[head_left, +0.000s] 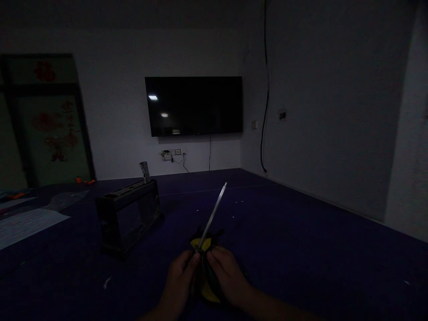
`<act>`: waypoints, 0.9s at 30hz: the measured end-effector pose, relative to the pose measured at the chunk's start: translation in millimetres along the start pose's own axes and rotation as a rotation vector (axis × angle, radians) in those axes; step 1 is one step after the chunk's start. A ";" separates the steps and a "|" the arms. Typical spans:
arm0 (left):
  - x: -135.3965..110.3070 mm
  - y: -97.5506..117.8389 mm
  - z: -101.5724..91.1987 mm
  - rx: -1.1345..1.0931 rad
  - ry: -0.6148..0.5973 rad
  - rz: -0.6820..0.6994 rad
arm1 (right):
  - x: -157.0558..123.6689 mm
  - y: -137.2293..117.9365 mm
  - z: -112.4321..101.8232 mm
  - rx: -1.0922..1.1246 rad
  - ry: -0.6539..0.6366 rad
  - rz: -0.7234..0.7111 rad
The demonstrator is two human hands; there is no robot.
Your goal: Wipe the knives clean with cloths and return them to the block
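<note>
My left hand [179, 277] and my right hand [228, 273] come together at the lower middle, both closed around a yellow-and-black object [204, 243]. A thin silver metal rod [214, 214] rises out of it, tilted away and to the right, with a narrower tip. My thumbs press near the rod's base. The object's exact kind is hard to make out in the dim light, and much of it is hidden by my fingers. To the left stands a black box-like frame [112, 221] with clear-looking sides, apart from my hands.
On the frame's top stands a small patterned cylinder [145, 172]. White paper [31, 225] and clear plastic [67, 199] lie at left on the dark blue surface [294, 249]. Small orange items [89, 182] are farther back. A wall television [197, 107] and a hanging cable [266, 98] are behind.
</note>
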State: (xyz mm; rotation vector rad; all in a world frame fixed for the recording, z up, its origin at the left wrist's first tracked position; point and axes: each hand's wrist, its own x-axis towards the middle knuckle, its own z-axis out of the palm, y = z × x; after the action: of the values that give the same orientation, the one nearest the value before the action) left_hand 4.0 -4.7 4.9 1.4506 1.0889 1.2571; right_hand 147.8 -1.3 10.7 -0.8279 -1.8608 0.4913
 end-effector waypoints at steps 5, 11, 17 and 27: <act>-1.4 4.2 0.2 -0.008 0.009 -0.013 | 0.3 0.0 0.3 0.010 0.000 -0.023; 1.0 4.1 -0.1 -0.043 0.040 -0.028 | 0.6 3.1 2.0 0.012 0.019 -0.002; 4.1 1.5 0.3 -0.044 0.003 -0.043 | -0.8 6.0 1.7 0.001 0.005 0.013; 5.9 -8.8 0.4 -0.039 -0.134 -0.036 | 1.3 1.8 0.3 0.008 -0.015 -0.003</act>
State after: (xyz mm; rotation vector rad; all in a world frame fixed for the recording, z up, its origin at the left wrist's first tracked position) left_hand 4.4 2.9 -2.5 1.4576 0.9912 1.1330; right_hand 147.8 0.9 10.3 -0.8182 -1.8724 0.5035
